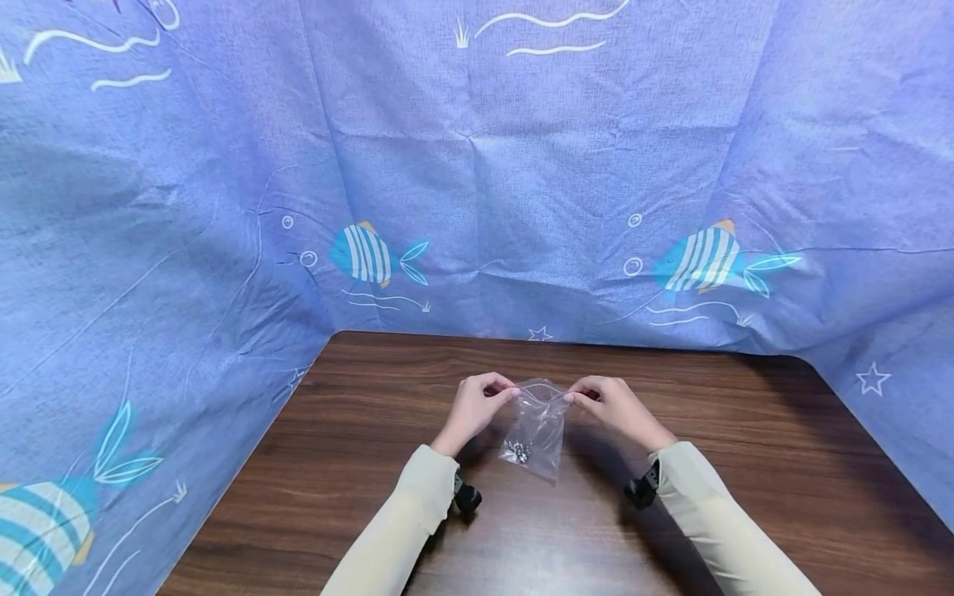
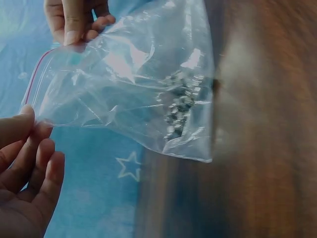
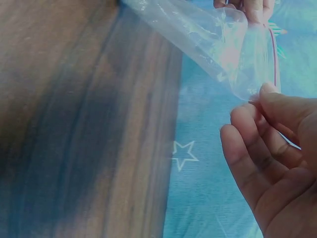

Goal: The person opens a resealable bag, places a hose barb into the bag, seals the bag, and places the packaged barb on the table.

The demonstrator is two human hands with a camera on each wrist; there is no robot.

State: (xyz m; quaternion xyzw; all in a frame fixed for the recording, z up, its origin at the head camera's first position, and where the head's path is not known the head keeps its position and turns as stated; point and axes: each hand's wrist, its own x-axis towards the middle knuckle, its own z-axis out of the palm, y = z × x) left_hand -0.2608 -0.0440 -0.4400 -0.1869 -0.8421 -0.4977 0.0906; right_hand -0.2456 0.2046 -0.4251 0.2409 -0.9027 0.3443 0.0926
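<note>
A clear zip-lock bag (image 1: 538,430) hangs between both hands over the table, its mouth at the top. Small shiny metal pieces (image 2: 181,106) are gathered in one bottom corner of it. My left hand (image 1: 477,407) pinches one side of the bag's mouth between thumb and forefinger. The opposite side is pinched the same way by my right hand (image 1: 613,407). A red line (image 2: 35,79) runs along the bag's top edge in the left wrist view. In the right wrist view the bag (image 3: 208,44) appears with its lower end cut off by the frame.
The dark brown wooden table (image 1: 358,414) spreads under both arms. Blue cloth (image 1: 537,182) printed with fish and stars hangs behind it and along the sides. A black wrist camera (image 1: 468,498) sits on the left wrist, another black camera (image 1: 641,488) on the right.
</note>
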